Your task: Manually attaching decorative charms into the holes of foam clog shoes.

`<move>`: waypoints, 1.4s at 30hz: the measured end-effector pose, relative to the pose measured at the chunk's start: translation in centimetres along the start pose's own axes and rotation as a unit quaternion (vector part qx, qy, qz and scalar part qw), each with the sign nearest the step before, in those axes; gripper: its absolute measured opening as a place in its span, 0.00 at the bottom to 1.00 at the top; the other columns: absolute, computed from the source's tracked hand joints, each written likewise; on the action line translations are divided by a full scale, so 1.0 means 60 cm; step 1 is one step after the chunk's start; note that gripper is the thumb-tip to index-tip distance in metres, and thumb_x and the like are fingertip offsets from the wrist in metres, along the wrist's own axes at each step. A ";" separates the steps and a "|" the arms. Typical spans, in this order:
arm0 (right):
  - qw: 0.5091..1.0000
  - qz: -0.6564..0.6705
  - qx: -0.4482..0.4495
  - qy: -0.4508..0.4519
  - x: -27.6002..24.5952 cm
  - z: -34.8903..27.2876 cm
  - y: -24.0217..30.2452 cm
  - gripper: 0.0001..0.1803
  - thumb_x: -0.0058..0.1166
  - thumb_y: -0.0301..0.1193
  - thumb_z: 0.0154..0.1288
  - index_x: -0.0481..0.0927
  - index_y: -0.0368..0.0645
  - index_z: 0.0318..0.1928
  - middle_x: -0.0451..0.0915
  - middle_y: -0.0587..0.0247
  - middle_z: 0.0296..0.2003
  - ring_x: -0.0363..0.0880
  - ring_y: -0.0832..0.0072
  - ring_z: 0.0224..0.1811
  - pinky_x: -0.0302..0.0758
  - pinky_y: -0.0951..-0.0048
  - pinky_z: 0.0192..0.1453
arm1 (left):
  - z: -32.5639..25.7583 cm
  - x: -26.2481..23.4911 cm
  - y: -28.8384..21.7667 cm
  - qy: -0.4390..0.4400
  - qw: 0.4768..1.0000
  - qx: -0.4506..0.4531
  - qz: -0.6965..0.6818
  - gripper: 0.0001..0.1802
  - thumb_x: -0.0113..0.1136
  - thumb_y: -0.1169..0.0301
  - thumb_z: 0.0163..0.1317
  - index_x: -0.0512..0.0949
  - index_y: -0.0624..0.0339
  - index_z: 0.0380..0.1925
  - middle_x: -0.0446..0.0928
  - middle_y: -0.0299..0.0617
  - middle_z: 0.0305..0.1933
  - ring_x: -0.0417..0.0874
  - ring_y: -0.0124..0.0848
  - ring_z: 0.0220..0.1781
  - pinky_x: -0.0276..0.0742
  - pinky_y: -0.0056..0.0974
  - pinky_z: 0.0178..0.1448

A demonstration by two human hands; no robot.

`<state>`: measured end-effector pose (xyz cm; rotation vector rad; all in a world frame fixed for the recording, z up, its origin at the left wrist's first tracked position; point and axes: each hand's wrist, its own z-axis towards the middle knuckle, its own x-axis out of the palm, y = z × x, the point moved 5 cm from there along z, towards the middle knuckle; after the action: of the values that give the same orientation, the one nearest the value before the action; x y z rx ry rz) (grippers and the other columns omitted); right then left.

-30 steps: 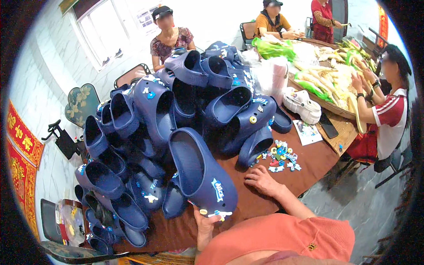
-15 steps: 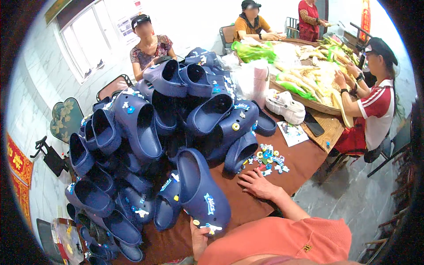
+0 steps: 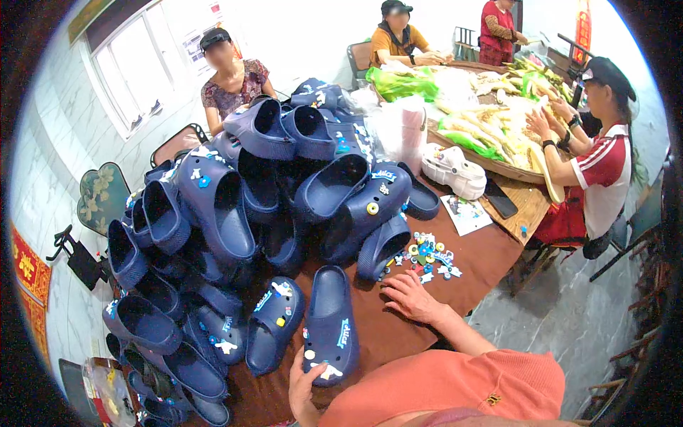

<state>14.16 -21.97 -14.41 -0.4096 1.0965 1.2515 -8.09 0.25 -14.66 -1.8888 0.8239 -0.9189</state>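
Note:
My left hand (image 3: 302,385) grips the toe of a navy clog (image 3: 329,299), whose sole end points away from me. On its upper sit a blue-and-white lettered charm, a white figure and a round yellow-white one. My right hand (image 3: 410,296) lies on the brown tablecloth, palm down with fingers apart, just short of a scattered heap of small charms (image 3: 429,255) in blue, white and yellow. Left of the held clog rests another decorated navy clog (image 3: 276,326). Behind both rises a large pile of navy clogs (image 3: 217,206), several bearing similar charms.
A white clog (image 3: 454,172), a printed card (image 3: 466,215) and a dark phone (image 3: 500,198) lie at the table's right. Beyond stands a large round tray (image 3: 491,165) heaped with pale husks. Several people sit or stand around; one person (image 3: 605,160) is at the right.
The held clog has come down from a tilted, raised position to lie flatter on the tablecloth, and my left hand shifted slightly left with it. My right hand stays almost in place.

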 end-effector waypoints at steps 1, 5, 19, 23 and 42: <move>1.000 0.001 0.001 -0.001 -0.001 0.000 0.000 0.20 0.59 0.38 0.60 0.75 0.43 0.50 0.71 0.56 0.53 0.66 0.60 0.58 0.57 0.49 0.66 | -0.002 -0.005 -0.004 -0.021 0.998 0.013 0.059 0.38 0.67 0.77 0.43 0.68 0.67 0.59 0.77 0.44 0.49 0.79 0.33 0.49 0.73 0.36 0.55; 1.000 0.014 0.000 -0.004 -0.003 -0.004 -0.001 0.18 0.58 0.37 0.60 0.75 0.43 0.48 0.72 0.57 0.53 0.67 0.61 0.57 0.57 0.51 0.66 | -0.015 -0.016 -0.039 -0.058 0.953 0.039 0.295 0.27 0.69 0.65 0.50 0.76 0.69 0.49 0.78 0.49 0.49 0.77 0.36 0.51 0.70 0.38 0.57; 0.996 0.052 -0.037 -0.067 -0.010 0.001 0.005 0.11 0.59 0.31 0.59 0.77 0.44 0.42 0.74 0.61 0.47 0.69 0.62 0.53 0.61 0.55 0.60 | -0.192 0.161 -0.408 -0.041 0.649 0.695 0.307 0.15 0.58 0.63 0.59 0.79 0.67 0.30 0.78 0.47 0.35 0.77 0.48 0.47 0.66 0.56 0.56; 0.994 0.065 -0.029 -0.079 -0.017 -0.002 0.005 0.10 0.59 0.30 0.58 0.77 0.44 0.41 0.75 0.61 0.45 0.70 0.62 0.51 0.63 0.57 0.58 | -0.242 0.251 -0.522 -0.646 0.608 0.391 0.244 0.26 0.43 0.59 0.65 0.74 0.73 0.50 0.69 0.66 0.57 0.68 0.63 0.60 0.55 0.66 0.67; 0.996 0.075 -0.020 -0.043 -0.001 0.003 -0.002 0.12 0.60 0.26 0.55 0.78 0.40 0.42 0.76 0.58 0.46 0.72 0.57 0.49 0.70 0.61 0.54 | -0.229 0.219 -0.544 -0.505 0.526 0.601 0.328 0.27 0.42 0.60 0.64 0.73 0.74 0.51 0.68 0.67 0.58 0.65 0.66 0.62 0.52 0.69 0.68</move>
<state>14.37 -21.89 -14.31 -0.3047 1.0449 1.4120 -6.91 -2.47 23.01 -0.4405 -0.0328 0.2633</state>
